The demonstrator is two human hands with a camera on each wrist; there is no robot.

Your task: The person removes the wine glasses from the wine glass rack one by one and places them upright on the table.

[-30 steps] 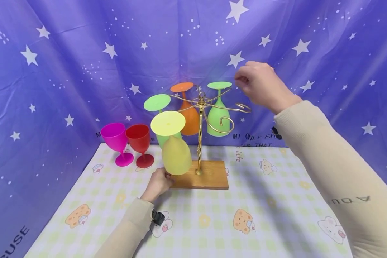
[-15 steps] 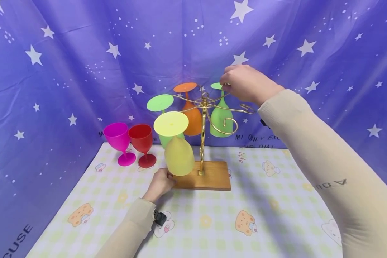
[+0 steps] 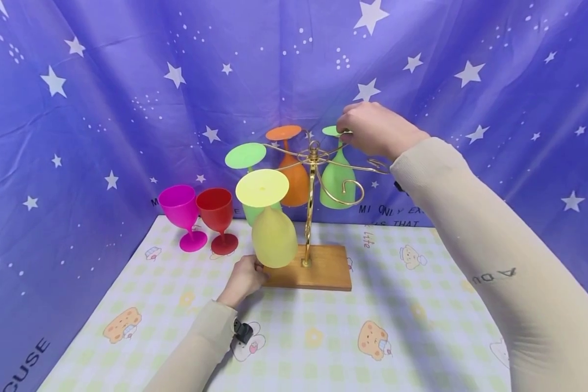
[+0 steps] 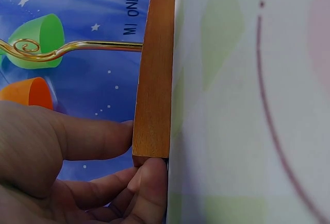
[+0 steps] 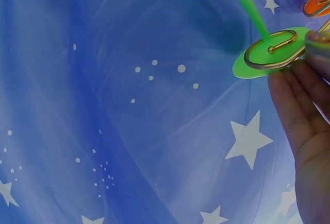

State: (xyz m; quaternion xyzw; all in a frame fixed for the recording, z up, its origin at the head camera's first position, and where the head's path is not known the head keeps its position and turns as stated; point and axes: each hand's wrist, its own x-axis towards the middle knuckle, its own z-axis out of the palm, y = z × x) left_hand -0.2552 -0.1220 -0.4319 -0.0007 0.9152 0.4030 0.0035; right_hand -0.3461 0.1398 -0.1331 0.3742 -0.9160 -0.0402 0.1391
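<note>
A wine glass rack stands on the table, with a wooden base [image 3: 328, 269] and curled gold wire arms [image 3: 340, 198]. My left hand [image 3: 242, 280] grips the front left corner of that base, thumb on top and fingers at its end in the left wrist view. Up at the right, my right hand [image 3: 379, 128] pinches the foot of an upside-down green goblet [image 3: 338, 182] together with its wire loop [image 5: 283, 62]. A yellow goblet [image 3: 274, 239], a second green goblet [image 3: 245, 156] and an orange goblet [image 3: 294, 179] also hang upside down from the rack.
Left of the rack, a magenta goblet [image 3: 178, 207] and a red goblet [image 3: 215, 209] stand upright on the checked tablecloth [image 3: 313, 354]. A blue curtain with stars [image 3: 127, 109] hangs behind the table.
My right hand has moved left and slightly down from beside the rack onto the right green goblet's foot. My left hand keeps its grip on the base. The whole view has shifted slightly.
</note>
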